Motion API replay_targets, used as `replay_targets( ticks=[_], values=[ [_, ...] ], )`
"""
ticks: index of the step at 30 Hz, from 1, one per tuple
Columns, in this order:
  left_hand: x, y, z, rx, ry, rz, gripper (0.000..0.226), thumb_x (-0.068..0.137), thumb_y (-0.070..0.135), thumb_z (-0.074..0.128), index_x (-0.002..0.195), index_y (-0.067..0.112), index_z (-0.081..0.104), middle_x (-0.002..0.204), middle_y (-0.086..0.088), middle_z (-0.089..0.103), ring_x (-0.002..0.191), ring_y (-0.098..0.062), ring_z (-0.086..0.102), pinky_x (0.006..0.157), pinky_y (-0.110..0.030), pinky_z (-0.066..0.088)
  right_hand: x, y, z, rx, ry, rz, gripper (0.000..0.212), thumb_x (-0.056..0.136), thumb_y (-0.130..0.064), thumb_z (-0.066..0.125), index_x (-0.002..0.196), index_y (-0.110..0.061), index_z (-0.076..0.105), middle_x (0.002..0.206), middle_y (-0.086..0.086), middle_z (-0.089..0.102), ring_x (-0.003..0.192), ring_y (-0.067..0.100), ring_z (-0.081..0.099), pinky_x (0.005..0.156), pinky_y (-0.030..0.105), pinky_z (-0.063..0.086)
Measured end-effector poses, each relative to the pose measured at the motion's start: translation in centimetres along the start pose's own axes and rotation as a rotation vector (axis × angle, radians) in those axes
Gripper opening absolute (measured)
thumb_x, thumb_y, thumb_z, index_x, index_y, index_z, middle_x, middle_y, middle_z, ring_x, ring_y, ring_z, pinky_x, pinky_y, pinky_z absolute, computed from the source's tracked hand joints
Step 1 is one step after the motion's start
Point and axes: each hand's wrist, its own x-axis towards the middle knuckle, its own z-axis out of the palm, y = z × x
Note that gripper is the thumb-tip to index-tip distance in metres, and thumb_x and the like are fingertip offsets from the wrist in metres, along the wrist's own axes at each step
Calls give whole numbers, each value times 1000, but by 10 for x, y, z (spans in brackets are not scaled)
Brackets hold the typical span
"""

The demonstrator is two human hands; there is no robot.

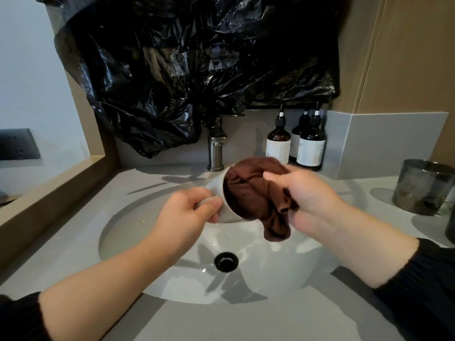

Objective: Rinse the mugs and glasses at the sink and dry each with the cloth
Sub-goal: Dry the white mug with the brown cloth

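White ceramic mug (216,185) gripped by left hand (194,207), brown cloth (256,195) pinched inside by right hand (312,200); wet mug may be dropped into sink (128,217)

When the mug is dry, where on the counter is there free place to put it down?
Bare counter lies left of the sink up to the wooden ledge, and in front of the sink. A smaller patch lies between the bottles and the dark glass. Around the faucet and at the right edge it is crowded.
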Motion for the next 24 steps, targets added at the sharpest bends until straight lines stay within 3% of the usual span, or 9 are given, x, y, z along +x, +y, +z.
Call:
replay_targets(
  ticks=[2, 5, 8, 10, 13, 19, 21, 23, 24],
  values=[
    [3, -5, -5, -85, 17, -72, 38, 86, 28, 59, 53, 9, 59, 56, -4, 57, 61, -14, 56, 81, -43, 51, -3, -11, -6, -299, 20, -324, 26, 87, 9, 54, 94, -13, 66, 82, 3, 70, 70, 12, 70, 59, 21, 55],
    [5, -9, -6, -184, 1, -137, 44, 94, 10, 55, 50, 7, 59, 58, -8, 57, 60, -17, 56, 80, -43, 54, -5, -18, -20, -655, -25, -715, 37, 82, 15, 57, 107, -13, 58, 93, -7, 65, 80, -5, 64, 66, 6, 47],
    [5, -9, -3, -216, -64, -124, 39, 94, 9, 55, 56, 0, 58, 57, -9, 56, 58, -16, 54, 72, -35, 52, 0, -6, -30, -1100, -176, -957, 45, 73, 14, 63, 104, -18, 64, 101, -10, 66, 95, 4, 61, 83, 13, 46],
    [4, -9, -1, -251, -105, -108, 37, 90, 15, 60, 55, 3, 58, 55, -7, 56, 56, -15, 53, 69, -32, 51, 6, 8, -32, -1385, -419, -1072, 46, 69, 12, 56, 106, -13, 67, 112, -3, 67, 104, 14, 60, 93, 23, 43],
    [4, -6, -1, -193, -141, -66, 33, 76, 28, 58, 53, 5, 58, 54, -5, 57, 60, -15, 54, 70, -31, 51, 8, 19, -23, -1700, -677, -988, 50, 71, 0, 48, 118, -13, 61, 129, -2, 56, 119, 20, 48, 100, 30, 37],
    [4, -6, 0, -95, -152, -38, 30, 74, 29, 59, 50, 11, 59, 54, 0, 58, 59, -11, 54, 69, -30, 47, 7, 11, -23, -1722, -801, -819, 34, 97, -36, 31, 118, -27, 55, 136, -17, 41, 126, 6, 30, 100, 18, 26],
    [2, -6, 2, -107, -164, -34, 32, 77, 25, 62, 50, 9, 58, 53, 1, 57, 56, -9, 53, 65, -25, 46, 10, 12, -24, -1737, -845, -777, 25, 98, -27, 34, 105, -24, 57, 129, -18, 44, 121, 5, 33, 84, 11, 25],
    [0, -5, 5, -86, -178, -28, 38, 86, 15, 65, 50, 9, 57, 52, 1, 56, 54, -7, 51, 63, -20, 43, 9, 16, -24, -1793, -846, -729, 19, 93, -13, 41, 98, -19, 57, 121, -17, 47, 112, 7, 36, 72, 18, 30],
    [-1, -5, 6, -73, -188, -27, 39, 88, 13, 64, 50, 10, 57, 52, 1, 57, 54, -7, 50, 63, -20, 43, 8, 19, -24, -1815, -844, -715, 23, 90, -7, 43, 102, -20, 59, 120, -16, 48, 110, 9, 37, 73, 23, 34]
  ],
)
